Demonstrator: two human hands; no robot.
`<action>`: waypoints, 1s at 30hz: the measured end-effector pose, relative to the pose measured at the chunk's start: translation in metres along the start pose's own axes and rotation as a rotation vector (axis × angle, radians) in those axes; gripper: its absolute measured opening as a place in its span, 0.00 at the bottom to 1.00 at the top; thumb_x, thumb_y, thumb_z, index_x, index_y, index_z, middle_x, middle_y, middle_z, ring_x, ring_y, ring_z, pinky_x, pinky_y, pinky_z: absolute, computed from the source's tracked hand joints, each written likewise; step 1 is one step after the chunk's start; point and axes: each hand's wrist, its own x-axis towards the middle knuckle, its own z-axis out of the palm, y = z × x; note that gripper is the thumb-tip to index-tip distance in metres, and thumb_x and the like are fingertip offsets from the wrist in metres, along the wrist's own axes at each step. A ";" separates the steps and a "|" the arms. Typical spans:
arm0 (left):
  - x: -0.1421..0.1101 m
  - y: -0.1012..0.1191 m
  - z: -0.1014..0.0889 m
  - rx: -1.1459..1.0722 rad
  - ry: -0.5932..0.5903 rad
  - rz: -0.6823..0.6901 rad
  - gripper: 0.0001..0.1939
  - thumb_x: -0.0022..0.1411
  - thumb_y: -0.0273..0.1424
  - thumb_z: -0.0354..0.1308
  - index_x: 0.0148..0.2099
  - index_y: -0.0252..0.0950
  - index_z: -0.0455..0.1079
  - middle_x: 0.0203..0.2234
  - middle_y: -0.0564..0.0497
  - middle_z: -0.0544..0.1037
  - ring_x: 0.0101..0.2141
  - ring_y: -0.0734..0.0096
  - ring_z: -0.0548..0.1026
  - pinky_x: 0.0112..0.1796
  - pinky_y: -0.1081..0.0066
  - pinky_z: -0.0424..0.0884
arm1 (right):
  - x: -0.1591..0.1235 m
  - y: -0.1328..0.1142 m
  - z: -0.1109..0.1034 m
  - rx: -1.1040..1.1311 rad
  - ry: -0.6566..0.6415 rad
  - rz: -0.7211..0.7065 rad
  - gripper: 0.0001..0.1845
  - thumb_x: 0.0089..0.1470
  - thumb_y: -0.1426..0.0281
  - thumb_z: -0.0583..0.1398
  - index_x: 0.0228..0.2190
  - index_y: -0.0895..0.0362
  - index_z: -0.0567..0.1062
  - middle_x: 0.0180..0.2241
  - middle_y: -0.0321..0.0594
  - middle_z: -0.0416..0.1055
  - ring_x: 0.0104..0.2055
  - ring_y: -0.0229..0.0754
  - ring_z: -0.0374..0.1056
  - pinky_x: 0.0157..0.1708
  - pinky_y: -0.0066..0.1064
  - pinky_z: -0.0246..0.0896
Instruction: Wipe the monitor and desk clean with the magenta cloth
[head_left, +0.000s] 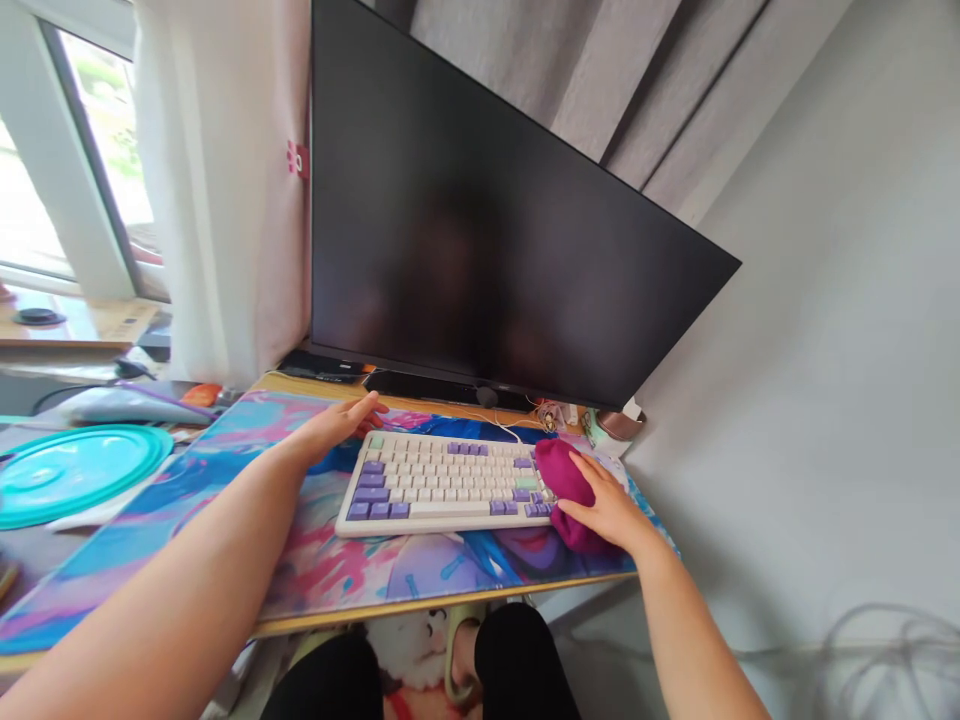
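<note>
A white and purple keyboard (442, 482) lies on a colourful desk mat (225, 470) in front of a large dark monitor (480, 230). My left hand (337, 425) rests flat and open on the mat at the keyboard's far left corner. My right hand (607, 505) presses a magenta cloth (561, 475) against the keyboard's right end, fingers curled over the cloth.
A teal round lid (75, 470) sits at the left of the desk. A white curtain (225, 180) and a window (45, 150) stand behind it. Small items and a cable (592, 420) cluster under the monitor's right corner. A grey wall (825, 350) is at the right.
</note>
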 end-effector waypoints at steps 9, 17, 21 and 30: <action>-0.010 0.009 0.005 0.036 0.018 0.043 0.39 0.50 0.69 0.63 0.40 0.38 0.84 0.33 0.44 0.83 0.35 0.54 0.79 0.40 0.59 0.76 | -0.004 -0.003 0.039 0.021 0.084 -0.032 0.49 0.58 0.67 0.62 0.77 0.45 0.56 0.79 0.48 0.54 0.82 0.51 0.51 0.79 0.45 0.50; -0.009 0.010 0.007 0.016 0.008 0.006 0.34 0.56 0.66 0.60 0.41 0.39 0.83 0.33 0.45 0.83 0.33 0.56 0.77 0.39 0.61 0.74 | 0.013 -0.021 0.029 -0.082 0.195 0.142 0.43 0.60 0.73 0.57 0.75 0.52 0.62 0.67 0.57 0.71 0.69 0.62 0.69 0.73 0.47 0.63; -0.008 0.010 0.008 0.008 0.010 -0.002 0.31 0.58 0.63 0.61 0.40 0.39 0.83 0.34 0.43 0.82 0.34 0.54 0.78 0.39 0.60 0.73 | 0.017 -0.086 0.030 -0.242 0.130 0.079 0.42 0.60 0.74 0.59 0.75 0.54 0.64 0.69 0.59 0.67 0.65 0.67 0.70 0.67 0.51 0.67; -0.006 0.006 0.006 -0.049 -0.001 -0.033 0.36 0.61 0.65 0.56 0.43 0.38 0.83 0.34 0.43 0.84 0.34 0.56 0.77 0.39 0.60 0.73 | 0.016 -0.236 0.040 -0.159 0.048 -0.304 0.36 0.68 0.68 0.56 0.74 0.44 0.63 0.69 0.48 0.69 0.62 0.56 0.70 0.60 0.44 0.69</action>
